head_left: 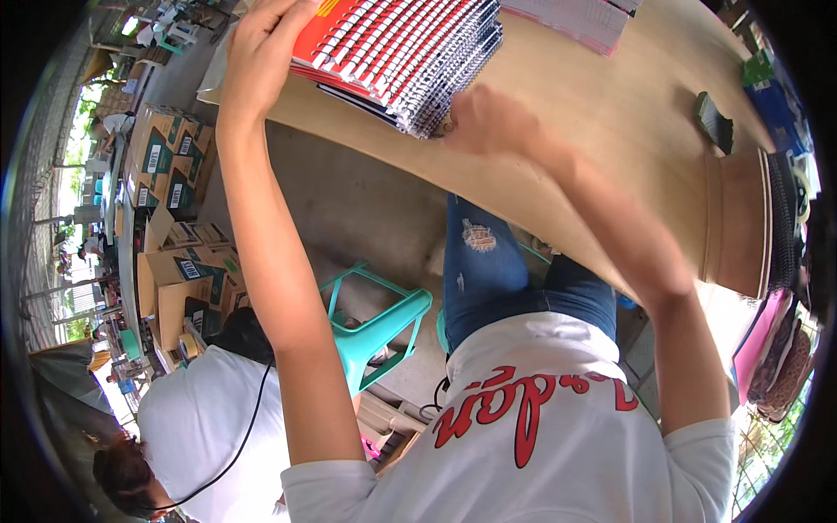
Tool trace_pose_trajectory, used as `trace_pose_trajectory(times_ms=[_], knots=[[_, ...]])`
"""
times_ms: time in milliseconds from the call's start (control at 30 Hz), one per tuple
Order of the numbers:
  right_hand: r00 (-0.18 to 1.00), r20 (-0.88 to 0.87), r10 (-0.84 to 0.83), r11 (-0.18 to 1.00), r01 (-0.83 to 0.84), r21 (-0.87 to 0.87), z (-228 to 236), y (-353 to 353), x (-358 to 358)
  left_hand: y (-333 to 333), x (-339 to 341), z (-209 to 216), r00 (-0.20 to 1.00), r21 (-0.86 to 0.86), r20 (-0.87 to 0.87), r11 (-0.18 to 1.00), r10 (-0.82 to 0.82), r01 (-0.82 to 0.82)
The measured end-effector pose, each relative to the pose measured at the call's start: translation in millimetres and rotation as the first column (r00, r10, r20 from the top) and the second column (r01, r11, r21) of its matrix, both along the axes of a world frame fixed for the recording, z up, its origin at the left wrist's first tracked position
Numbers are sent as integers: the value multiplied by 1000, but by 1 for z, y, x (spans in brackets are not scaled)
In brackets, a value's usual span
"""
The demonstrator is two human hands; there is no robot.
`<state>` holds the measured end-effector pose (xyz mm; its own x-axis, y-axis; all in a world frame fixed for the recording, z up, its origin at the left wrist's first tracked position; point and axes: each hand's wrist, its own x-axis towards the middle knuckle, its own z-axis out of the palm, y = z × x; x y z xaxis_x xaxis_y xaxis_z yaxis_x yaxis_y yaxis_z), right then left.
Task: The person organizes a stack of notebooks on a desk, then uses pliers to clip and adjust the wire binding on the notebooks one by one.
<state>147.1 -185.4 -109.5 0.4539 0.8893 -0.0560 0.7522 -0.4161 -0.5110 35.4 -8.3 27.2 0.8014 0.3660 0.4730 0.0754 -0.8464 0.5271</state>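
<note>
A fanned stack of red-covered spiral notebooks (384, 52) lies at the near edge of the table, their black and white wire bindings facing right and toward me. My left hand (266, 44) grips the stack's left side, its thumb over the red cover; the fingertips run out of the top of the picture. By the stack's lower right corner is my right hand (493, 122), smeared a little by motion. Its fingers are curled in close to the binding ends, and whatever they may pinch is too small to make out.
On the tan tabletop (593, 131) lie more bound pads (580, 22) at the back and a dark green piece (715, 122) at right. A brown box (741, 222) stands at the right edge. Left are a green stool (375, 340), cartons (170, 157) and a seated person (209, 410).
</note>
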Motion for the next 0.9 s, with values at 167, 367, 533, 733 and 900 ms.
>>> trace_pose_trajectory(times_ms=[167, 367, 533, 733, 900], knots=[[827, -546, 136, 887, -347, -304, 12, 21, 66, -10, 14, 10, 999, -137, -27, 990, -40, 36], [966, 203, -160, 937, 84, 339, -27, -144, 54, 18, 0, -25, 828, -121, 561, 990, 12, 67], [871, 302, -388, 878, 250, 408, -20, -178, 43, 90, 4, -128, 888, -848, 418, 432, 191, 307], [560, -818, -131, 679, 652, 337, -38, -6, -31, 128, 13, -190, 942, -938, 317, 113, -109, 328], [620, -783, -57, 634, 628, 451, -74, 30, -17, 105, -26, -201, 969, 133, -242, 988, -47, 81]])
